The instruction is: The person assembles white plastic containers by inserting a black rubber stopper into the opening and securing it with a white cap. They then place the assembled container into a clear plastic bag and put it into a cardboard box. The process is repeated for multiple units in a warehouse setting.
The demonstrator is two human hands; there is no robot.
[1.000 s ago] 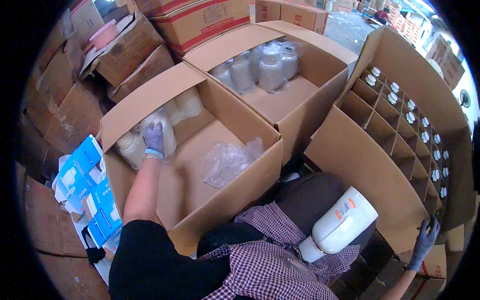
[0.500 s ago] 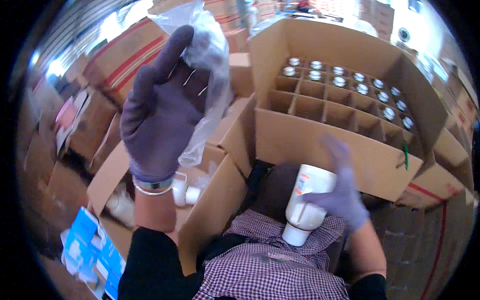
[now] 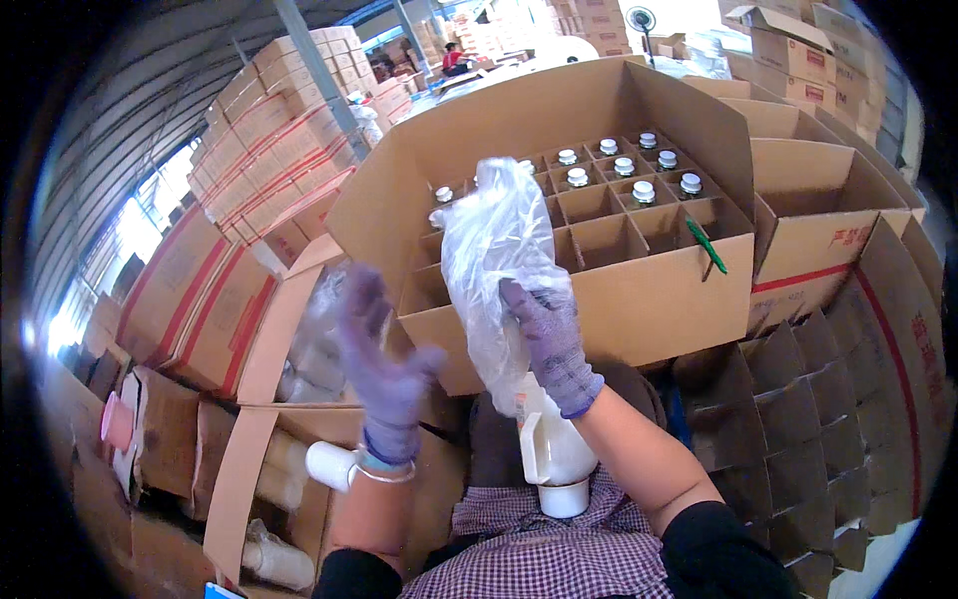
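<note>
Clear plastic bag (image 3: 491, 255), long axis twelve-to-six: was gripped by the nearer right hand (image 3: 561, 354), at its eleven o'clock. Empty left hand (image 3: 385, 384), spread wide: was held apart, the bag toward two o'clock.

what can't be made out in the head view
All in the head view:
Left hand: finger detail lost to blur.
White jug: upper end hidden by plastic bag and right hand.
Capped bottles: bodies mostly hidden by cardboard dividers.
Blue item: cut off by lower edge.
</note>
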